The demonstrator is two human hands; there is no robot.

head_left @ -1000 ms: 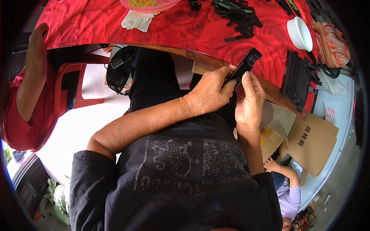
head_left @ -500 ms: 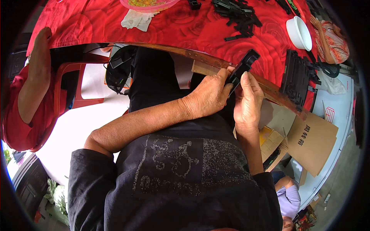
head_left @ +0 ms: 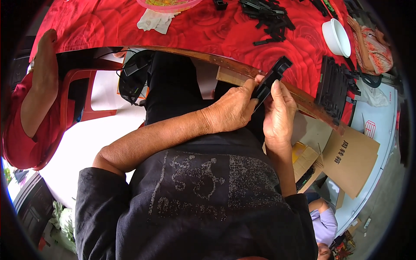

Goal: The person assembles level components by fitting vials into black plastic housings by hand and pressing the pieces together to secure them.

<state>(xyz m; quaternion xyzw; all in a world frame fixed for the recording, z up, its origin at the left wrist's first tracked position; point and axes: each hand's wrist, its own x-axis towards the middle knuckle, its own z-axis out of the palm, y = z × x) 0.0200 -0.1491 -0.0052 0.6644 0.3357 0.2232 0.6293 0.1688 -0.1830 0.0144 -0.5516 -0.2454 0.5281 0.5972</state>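
Both my hands hold one long black plastic part (head_left: 274,76) just off the table's near edge. It is tilted, with its wider, hooked end up and to the right over the red cloth. My left hand (head_left: 234,108) is closed on its lower left side, fingers curled round it. From the right, my right hand (head_left: 279,112) grips it, thumb up along its side and the other fingers mostly hidden behind. The part's lower end is partly covered by my left hand.
On the red rose-patterned tablecloth (head_left: 195,37) lie a pile of black plastic parts (head_left: 271,19), a white tissue (head_left: 155,21), a pink basket (head_left: 169,5) and a white bowl (head_left: 336,38). Stacked black parts (head_left: 331,89) stand at the right edge, near cardboard (head_left: 351,160). Other people sit left and right.
My left hand has shifted very slightly against the black part. Otherwise the hold and the part's tilt look the same.
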